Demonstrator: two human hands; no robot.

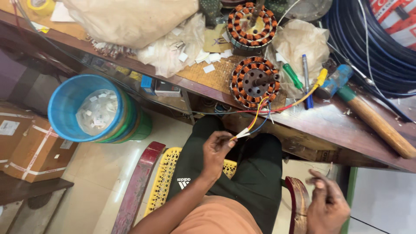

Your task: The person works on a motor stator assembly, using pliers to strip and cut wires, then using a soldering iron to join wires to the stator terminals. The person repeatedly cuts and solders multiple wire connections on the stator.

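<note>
The thin, limp coloured wires point(255, 113) are trailing off the desk point(346, 125) edge from the copper-wound stator point(255, 82). The left hand point(218, 149) is pinching their white-sleeved ends just below the stator; best gripped there, I judge. The right hand point(326, 204), well right of the stator, is hanging half curled, seemingly empty.

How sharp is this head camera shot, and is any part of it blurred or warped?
In the head view, the left hand pinching the coloured wires and the copper-wound stator on the bench look sharp; the right hand is smeared, its fingers indistinct; lighting is soft and even, with no harsh glare; the bench edge bows, hinting at wide-angle distortion.
</note>
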